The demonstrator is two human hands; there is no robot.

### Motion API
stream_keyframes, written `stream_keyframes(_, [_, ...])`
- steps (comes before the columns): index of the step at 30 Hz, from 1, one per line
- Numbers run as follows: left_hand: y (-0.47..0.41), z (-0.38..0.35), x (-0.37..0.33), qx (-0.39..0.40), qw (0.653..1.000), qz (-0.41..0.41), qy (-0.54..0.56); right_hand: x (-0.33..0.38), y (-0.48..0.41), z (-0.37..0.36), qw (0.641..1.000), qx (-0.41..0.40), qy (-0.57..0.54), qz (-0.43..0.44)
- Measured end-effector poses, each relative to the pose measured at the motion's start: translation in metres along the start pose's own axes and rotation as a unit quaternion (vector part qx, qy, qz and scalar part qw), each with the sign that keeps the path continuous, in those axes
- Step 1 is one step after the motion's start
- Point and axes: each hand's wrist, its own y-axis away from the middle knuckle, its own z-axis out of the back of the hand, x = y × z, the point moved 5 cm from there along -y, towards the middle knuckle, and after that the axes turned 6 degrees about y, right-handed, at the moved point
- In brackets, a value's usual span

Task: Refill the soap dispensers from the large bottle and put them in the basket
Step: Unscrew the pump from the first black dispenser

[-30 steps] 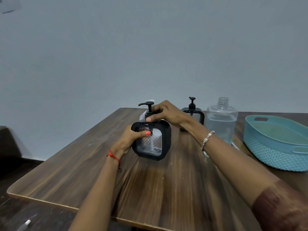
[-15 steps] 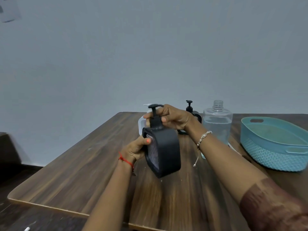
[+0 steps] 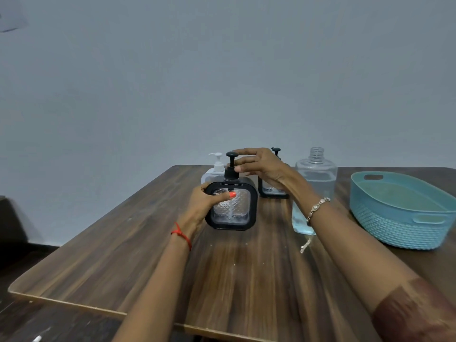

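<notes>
Head view. Black dispenser [image 3: 237,213] upright again at frame centre, standing on table [image 3: 222,280], window facing you; half a second ago it was tilted, edge-on. Your left hand [image 3: 204,203] grips its body, thumb across front. Your right hand [image 3: 261,166] has loosened from pump [image 3: 231,166], fingers spread; thumb pinching collar or not, cannot tell. Judge pump unscrewing next. Large bottle [image 3: 318,183] uncapped, right of centre. Basket [image 3: 394,225] far right, no dispenser inside.

Black-framed dispenser [image 3: 232,206] with clear diamond-embossed panel, white pump bottle [image 3: 215,169] at 11 o'clock, teal woven-textured basket [image 3: 399,228], dark wood-grain surface [image 3: 246,280], red wrist thread [image 3: 182,235].
</notes>
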Motion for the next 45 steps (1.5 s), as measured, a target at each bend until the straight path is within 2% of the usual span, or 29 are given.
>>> stream_keyframes(3, [-0.002,-0.001,0.002,-0.033,0.999,-0.006,0.004,-0.008,0.006,-0.001,0.999,-0.019,-0.029,-0.021])
stream_keyframes(7, [-0.005,-0.005,0.002,-0.051,0.999,-0.011,-0.01,0.002,0.012,-0.006,0.988,-0.084,0.124,-0.035])
stream_keyframes(12, [-0.005,-0.009,0.005,-0.059,0.998,-0.005,0.001,0.008,0.014,-0.002,0.994,-0.07,0.083,-0.031])
stream_keyframes(16, [-0.004,-0.013,0.005,-0.05,0.999,-0.003,0.001,0.009,0.019,-0.005,0.974,-0.089,0.2,-0.051])
stream_keyframes(18, [-0.003,-0.014,0.006,-0.044,0.999,-0.001,0.003,0.011,0.021,-0.004,0.969,-0.101,0.223,-0.043])
stream_keyframes(22, [-0.001,-0.016,0.008,-0.021,1.0,0.002,0.009,0.024,0.025,0.007,0.983,-0.115,0.143,-0.03])
stream_keyframes(24, [0.0,-0.012,0.011,-0.023,1.0,0.013,0.001,0.033,0.026,0.017,0.984,-0.146,0.1,-0.007])
stream_keyframes(28, [0.0,0.002,0.016,-0.054,0.998,0.022,0.004,0.045,0.038,0.043,0.962,-0.255,0.034,0.089])
stream_keyframes(31, [-0.001,0.014,0.016,-0.084,0.996,0.02,0.008,0.042,0.055,0.051,0.947,-0.284,0.026,0.149])
stream_keyframes(33, [-0.003,0.02,0.015,-0.101,0.995,0.016,0.007,0.025,0.066,0.044,0.945,-0.264,0.116,0.152])
stream_keyframes(35, [-0.005,0.022,0.013,-0.109,0.994,0.007,0.013,0.003,0.076,0.025,0.929,-0.197,0.259,0.176])
stream_keyframes(37, [-0.006,0.018,0.011,-0.109,0.994,-0.002,0.025,-0.028,0.087,0.002,0.896,-0.067,0.398,0.186])
stream_keyframes(39, [-0.006,0.013,0.01,-0.108,0.994,-0.009,0.034,-0.062,0.1,-0.016,0.847,0.029,0.509,0.149])
stream_keyframes(41, [-0.007,0.006,0.009,-0.104,0.994,-0.011,0.041,-0.082,0.11,-0.023,0.82,0.031,0.554,0.137])
stream_keyframes(45, [-0.008,-0.006,0.009,-0.091,0.994,-0.008,0.052,-0.086,0.119,-0.023,0.84,0.016,0.53,0.116])
